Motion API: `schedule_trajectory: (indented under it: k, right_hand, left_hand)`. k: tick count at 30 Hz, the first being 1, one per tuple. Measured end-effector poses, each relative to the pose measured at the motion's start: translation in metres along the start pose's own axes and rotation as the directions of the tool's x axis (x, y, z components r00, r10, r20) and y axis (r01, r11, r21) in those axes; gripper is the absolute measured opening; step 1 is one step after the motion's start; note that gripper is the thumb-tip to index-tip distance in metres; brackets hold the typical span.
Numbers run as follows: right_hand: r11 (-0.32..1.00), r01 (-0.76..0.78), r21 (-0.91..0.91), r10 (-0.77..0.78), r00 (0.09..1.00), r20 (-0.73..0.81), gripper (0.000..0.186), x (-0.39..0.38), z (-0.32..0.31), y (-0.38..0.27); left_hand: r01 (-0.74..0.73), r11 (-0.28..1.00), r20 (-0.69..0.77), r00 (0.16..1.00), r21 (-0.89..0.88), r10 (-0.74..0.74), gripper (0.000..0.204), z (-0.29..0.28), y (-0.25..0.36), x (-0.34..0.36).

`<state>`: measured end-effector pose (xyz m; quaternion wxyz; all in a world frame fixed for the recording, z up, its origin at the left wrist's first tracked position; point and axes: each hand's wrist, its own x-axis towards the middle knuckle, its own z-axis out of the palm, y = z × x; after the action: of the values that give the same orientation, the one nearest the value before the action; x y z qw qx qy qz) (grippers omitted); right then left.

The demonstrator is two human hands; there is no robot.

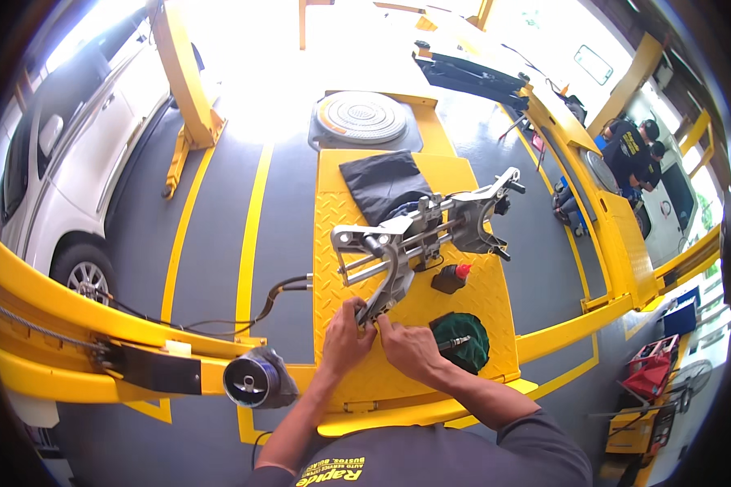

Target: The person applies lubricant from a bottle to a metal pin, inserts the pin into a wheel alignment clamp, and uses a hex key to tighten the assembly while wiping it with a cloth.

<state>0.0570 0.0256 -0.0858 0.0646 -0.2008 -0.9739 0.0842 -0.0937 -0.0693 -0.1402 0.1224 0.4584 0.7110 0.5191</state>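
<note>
A silver metal clamp with parallel rods and curved end arms (394,272) stands over the yellow tread-plate platform (337,312). Both hands are at its near lower arm: my left hand (345,341) has its fingers curled round the end, and my right hand (406,349) pinches it just beside them. A black cloth bag (374,183) lies beneath the clamp's far side. A small dark bottle with a red cap (448,278) stands right of the near arm. A green cloth (467,341) with a metal tool on it sits right of my right hand.
A can in grey wrapping (252,381) sits on the left yellow beam (24,361). Beyond are a white car (97,162), a lift post (183,89) and a round turntable (361,118). Two people (629,158) crouch by another vehicle at right, near carts (642,422).
</note>
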Motion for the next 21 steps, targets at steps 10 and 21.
schedule_trajectory:
  k: [10, 21]
  right_hand:
    - [0.995, -0.014, 0.104, 0.005, 0.996, 0.087, 0.023, -0.004, -0.005, -0.001]
    - [0.997, 0.023, 0.076, -0.028, 0.997, 0.066, 0.025, -0.002, -0.009, 0.003]
  left_hand:
    - [0.009, 1.000, -0.013, 1.000, 0.024, -0.008, 0.042, 0.001, 0.004, -0.010]
    - [0.048, 0.997, 0.012, 0.999, 0.062, -0.048, 0.044, 0.003, 0.005, -0.009]
